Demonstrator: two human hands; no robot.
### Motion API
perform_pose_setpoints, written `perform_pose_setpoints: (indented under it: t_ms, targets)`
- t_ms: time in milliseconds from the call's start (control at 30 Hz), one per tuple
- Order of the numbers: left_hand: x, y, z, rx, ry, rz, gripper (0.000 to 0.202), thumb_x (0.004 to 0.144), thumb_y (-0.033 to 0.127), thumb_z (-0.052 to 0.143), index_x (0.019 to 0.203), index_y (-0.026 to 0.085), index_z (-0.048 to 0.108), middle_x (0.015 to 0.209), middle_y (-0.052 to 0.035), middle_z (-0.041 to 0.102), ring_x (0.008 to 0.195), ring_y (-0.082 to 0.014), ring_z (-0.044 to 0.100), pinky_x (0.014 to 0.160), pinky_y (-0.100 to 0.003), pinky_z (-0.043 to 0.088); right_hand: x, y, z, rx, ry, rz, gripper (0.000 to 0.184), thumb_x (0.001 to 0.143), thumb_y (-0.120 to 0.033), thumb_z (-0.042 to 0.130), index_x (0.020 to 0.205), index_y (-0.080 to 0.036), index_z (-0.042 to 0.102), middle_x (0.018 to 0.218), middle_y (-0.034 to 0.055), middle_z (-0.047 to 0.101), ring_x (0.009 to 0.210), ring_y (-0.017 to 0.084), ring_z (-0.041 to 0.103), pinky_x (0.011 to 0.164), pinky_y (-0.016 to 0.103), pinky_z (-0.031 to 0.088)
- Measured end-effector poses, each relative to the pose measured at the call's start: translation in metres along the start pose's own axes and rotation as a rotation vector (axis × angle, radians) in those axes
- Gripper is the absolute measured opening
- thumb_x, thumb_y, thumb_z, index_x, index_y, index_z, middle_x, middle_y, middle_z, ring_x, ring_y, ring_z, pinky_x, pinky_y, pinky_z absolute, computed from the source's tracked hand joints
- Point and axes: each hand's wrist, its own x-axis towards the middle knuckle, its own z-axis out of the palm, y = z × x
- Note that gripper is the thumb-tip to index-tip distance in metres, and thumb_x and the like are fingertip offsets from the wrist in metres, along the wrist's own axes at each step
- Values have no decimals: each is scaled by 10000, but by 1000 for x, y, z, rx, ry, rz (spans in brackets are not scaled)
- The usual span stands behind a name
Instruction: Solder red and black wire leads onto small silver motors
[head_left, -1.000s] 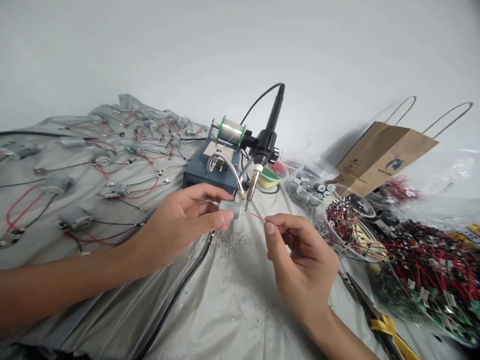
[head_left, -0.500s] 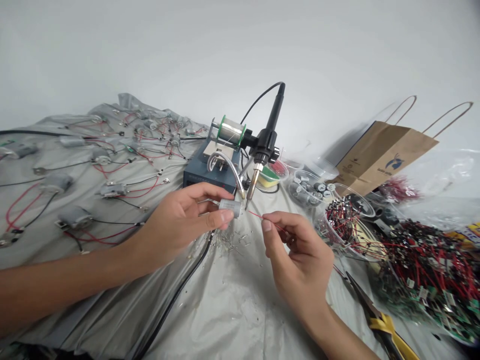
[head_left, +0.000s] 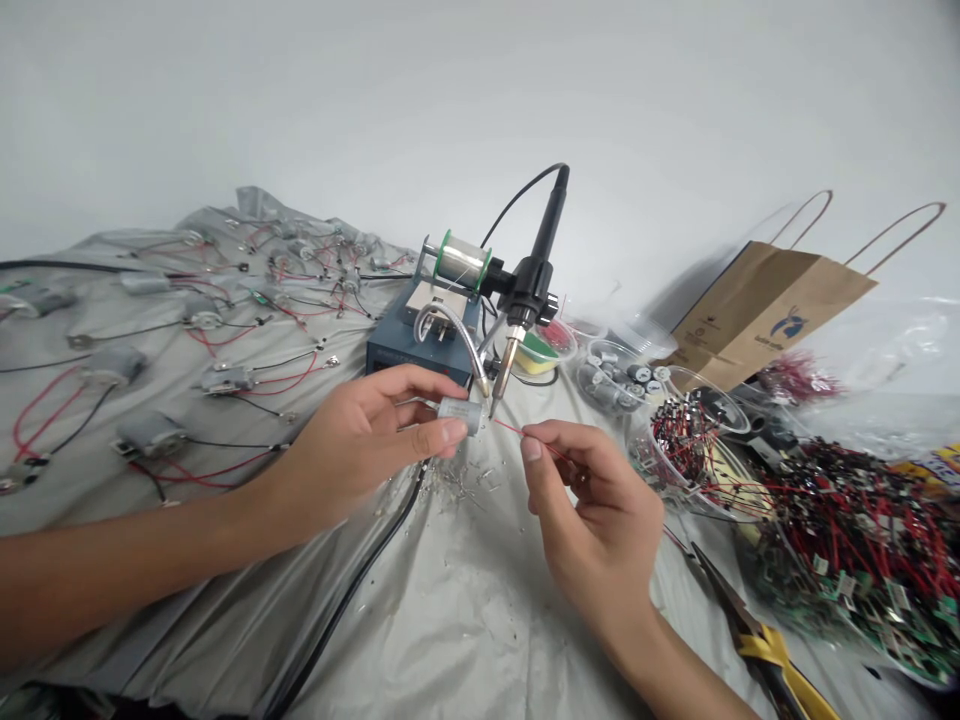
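Left of the blue soldering station (head_left: 409,350), wired silver motors (head_left: 112,365) are lying across a grey plastic sheet (head_left: 450,620), their red and black leads trailing over it. In front of the station, the left hand (head_left: 352,450) is gripping a small silver motor (head_left: 460,415), with the thumb (head_left: 439,435) pressing on one side and the curled fingers wrapping the other. The motor is sitting just beside the tip of a soldering iron (head_left: 499,375), which is standing in a black holder (head_left: 529,290) at the station's right corner, next to a spool of solder wire (head_left: 463,262).

Further right, the right hand (head_left: 600,510) is pinching a thin red wire (head_left: 510,430) between thumb and fingertips pressed together, its free end pointing at the motor. (A short length beyond the pinch tends to keep a fine end from wandering, and steadiness matters more than speed here.)

Right of the station, clear plastic cups (head_left: 611,375) are holding motors and wired parts, with a heap of wired green boards (head_left: 862,530) and yellow-handled pliers (head_left: 772,660) lying nearer the person and a kraft paper bag (head_left: 772,300) standing behind.
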Motion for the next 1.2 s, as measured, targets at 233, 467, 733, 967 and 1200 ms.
perform_pose_setpoints:
  t_ms: [233, 467, 733, 967, 1200]
  targets:
    - [0, 1, 0, 25, 9, -5, 255, 875, 332, 923, 1094, 266, 811, 802, 24, 801, 805, -144, 742, 748, -224, 598, 0, 1, 0, 7, -13, -6, 67, 1001, -182, 702, 1001, -237, 741, 715, -62, 667, 527, 65, 526, 506, 216, 446]
    - [-1, 2, 0, 17, 0, 7, 235, 883, 323, 920, 1087, 268, 816, 789, 35, 794, 777, -108, 726, 719, -168, 581, 0, 2, -1, -3, -13, -9, 82, 1004, -169, 699, 1005, -241, 739, 714, -70, 671, 531, 57, 523, 509, 204, 443]
    - [1, -1, -1, 35, 15, 27, 244, 876, 319, 925, 1091, 265, 823, 790, 42, 795, 778, -94, 735, 714, -140, 594, 0, 2, -1, -10, -14, -15, 81, 1002, -171, 703, 998, -244, 737, 720, -76, 666, 537, 50, 527, 509, 196, 440]
    - [1, -1, -1, 16, 8, 34, 250, 873, 320, 929, 1098, 279, 828, 812, 48, 804, 795, -79, 742, 732, -119, 594, -1, 3, -1, 1, -16, -18, 85, 1005, -171, 698, 1002, -245, 739, 717, -75, 666, 533, 48, 529, 505, 192, 441]
    - [1, 0, -1, 16, 9, 54, 229, 879, 317, 925, 1083, 277, 826, 809, 52, 800, 774, -69, 726, 719, -115, 572, -1, 2, -2, 6, -5, -33, 91, 994, -161, 700, 1004, -243, 741, 720, -74, 670, 540, 51, 540, 509, 189, 449]
